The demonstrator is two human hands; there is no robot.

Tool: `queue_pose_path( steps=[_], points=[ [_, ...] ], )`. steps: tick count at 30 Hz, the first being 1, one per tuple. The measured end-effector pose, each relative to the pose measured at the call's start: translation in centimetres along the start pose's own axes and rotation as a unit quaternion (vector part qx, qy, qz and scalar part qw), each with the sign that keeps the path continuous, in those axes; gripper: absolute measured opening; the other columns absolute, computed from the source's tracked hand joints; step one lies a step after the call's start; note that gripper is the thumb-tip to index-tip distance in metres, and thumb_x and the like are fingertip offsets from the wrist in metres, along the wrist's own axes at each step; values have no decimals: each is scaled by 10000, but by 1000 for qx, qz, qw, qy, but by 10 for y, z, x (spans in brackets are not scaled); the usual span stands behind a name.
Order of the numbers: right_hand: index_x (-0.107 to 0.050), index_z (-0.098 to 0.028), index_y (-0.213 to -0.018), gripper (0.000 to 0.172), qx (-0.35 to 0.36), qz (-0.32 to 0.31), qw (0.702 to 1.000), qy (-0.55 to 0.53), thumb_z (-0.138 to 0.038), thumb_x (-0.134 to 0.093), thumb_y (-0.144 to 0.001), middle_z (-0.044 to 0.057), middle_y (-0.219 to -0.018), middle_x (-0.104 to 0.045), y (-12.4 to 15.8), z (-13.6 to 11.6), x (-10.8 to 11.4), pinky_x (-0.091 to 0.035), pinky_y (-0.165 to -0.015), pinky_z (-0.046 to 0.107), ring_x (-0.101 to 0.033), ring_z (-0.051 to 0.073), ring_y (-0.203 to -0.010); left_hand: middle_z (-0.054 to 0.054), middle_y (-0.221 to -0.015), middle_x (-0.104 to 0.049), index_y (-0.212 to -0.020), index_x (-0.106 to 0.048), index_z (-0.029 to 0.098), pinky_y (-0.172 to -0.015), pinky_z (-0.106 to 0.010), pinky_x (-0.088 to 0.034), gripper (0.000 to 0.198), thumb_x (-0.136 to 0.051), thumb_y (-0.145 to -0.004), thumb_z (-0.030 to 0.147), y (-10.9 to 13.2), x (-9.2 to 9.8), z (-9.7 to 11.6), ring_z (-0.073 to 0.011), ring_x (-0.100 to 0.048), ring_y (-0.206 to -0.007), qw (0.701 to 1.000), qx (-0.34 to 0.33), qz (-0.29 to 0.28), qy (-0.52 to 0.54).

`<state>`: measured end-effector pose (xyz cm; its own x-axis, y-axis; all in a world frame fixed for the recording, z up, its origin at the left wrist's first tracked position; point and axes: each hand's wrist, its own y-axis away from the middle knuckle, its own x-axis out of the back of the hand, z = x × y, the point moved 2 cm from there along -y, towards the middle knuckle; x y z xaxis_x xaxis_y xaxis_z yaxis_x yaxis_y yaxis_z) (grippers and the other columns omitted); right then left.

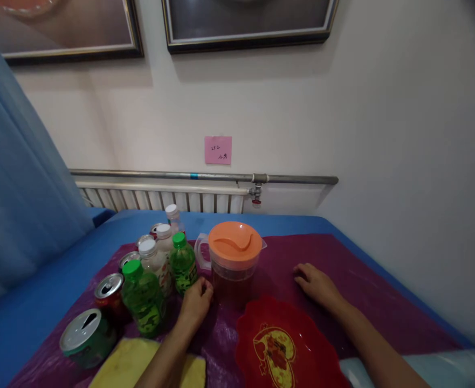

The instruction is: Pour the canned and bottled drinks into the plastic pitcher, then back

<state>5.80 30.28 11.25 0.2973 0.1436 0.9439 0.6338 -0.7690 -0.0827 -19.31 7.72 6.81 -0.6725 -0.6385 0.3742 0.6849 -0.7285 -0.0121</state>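
My left hand (198, 303) rests on the purple cloth between a small green-capped bottle (184, 267) and a clear pitcher (232, 280) with an orange lid. Its fingers are loosely curled, with nothing visible in them. To the pitcher's right, my right hand (317, 283) lies on the cloth, fingers slightly bent and thumb apart, holding nothing. Dark liquid shows inside the pitcher, whose handle points left. In front of it, between my forearms, sits a red scalloped tray (302, 337) with a gold pattern. Beneath my left forearm is a folded yellow cloth (128, 358).
At left stand another green bottle (142, 299), several white-capped bottles (156, 264) and opened cans, including a green can (87, 339) and a red can (110, 296). A purple sheet (302, 248) covers part of the blue surface. Behind are a radiator (172, 199) and pipe; a blue curtain (14, 178) hangs left.
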Motion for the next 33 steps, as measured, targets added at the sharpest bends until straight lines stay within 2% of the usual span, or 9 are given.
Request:
queue_pose_path(
  steps=[9, 15, 20, 23, 25, 27, 29, 33],
  points=[
    [-637, -188, -884, 164, 32, -22, 999, -20, -134, -507, -800, 92, -949, -660, -1, -3, 2, -459, -800, 312, -630, 218, -867, 21, -604, -521, -653, -454, 230, -627, -271, -327, 138, -469, -782, 185, 6, 4, 7, -154, -493, -604, 997, -11, -21, -75],
    [-640, -190, -856, 156, 41, -4, 998, -46, -125, -523, -775, 89, -903, -669, 4, -5, 8, -460, -773, 314, -627, 216, -825, 9, -618, -526, -667, -458, 234, -629, -281, -337, 102, -429, -760, 263, 14, 9, 21, -166, -496, -606, 995, -36, -18, -93],
    [-647, -199, -908, 180, 55, 45, 993, -92, -183, -510, -793, 91, -935, -687, 11, -14, 17, -474, -790, 325, -643, 219, -847, 17, -615, -519, -674, -482, 237, -613, -276, -333, 218, -401, -798, 397, 31, 18, 40, -163, -485, -607, 994, -61, 17, -86],
    [-639, -207, -905, 203, 57, 89, 986, -126, -300, -469, -846, 91, -937, -697, 15, -24, 26, -484, -813, 344, -649, 231, -875, 25, -596, -490, -673, -513, 232, -594, -269, -332, 276, -435, -814, 456, 39, 25, 46, -155, -459, -590, 993, -80, 82, -40],
    [-626, -213, -908, 292, 53, 121, 981, -145, -394, -397, -896, 90, -941, -702, 19, -32, 36, -488, -825, 353, -648, 234, -887, 27, -590, -467, -658, -516, 227, -586, -266, -334, 325, -475, -822, 504, 41, 31, 47, -150, -438, -584, 987, -92, 128, 5],
    [-618, -217, -886, 390, 47, 157, 967, -194, -476, -329, -923, 81, -900, -703, 25, -41, 48, -495, -805, 352, -647, 230, -857, 24, -594, -456, -645, -508, 223, -580, -265, -335, 380, -484, -836, 551, 41, 35, 46, -146, -421, -587, 983, -93, 150, 53],
    [-617, -216, -824, 462, 45, 189, 941, -277, -554, -315, -916, 66, -806, -690, 33, -50, 59, -502, -748, 342, -641, 225, -783, 22, -594, -444, -636, -496, 217, -563, -265, -326, 437, -460, -852, 595, 40, 37, 44, -140, -398, -581, 979, -79, 157, 105],
    [-626, -217, -753, 543, 74, 226, 882, -407, -674, -362, -882, 46, -719, -655, 48, -67, 72, -501, -695, 331, -612, 205, -686, 31, -561, -390, -632, -494, 201, -488, -258, -250, 529, -412, -847, 677, 36, 39, 40, -114, -317, -522, 967, -33, 134, 216]
  ],
)
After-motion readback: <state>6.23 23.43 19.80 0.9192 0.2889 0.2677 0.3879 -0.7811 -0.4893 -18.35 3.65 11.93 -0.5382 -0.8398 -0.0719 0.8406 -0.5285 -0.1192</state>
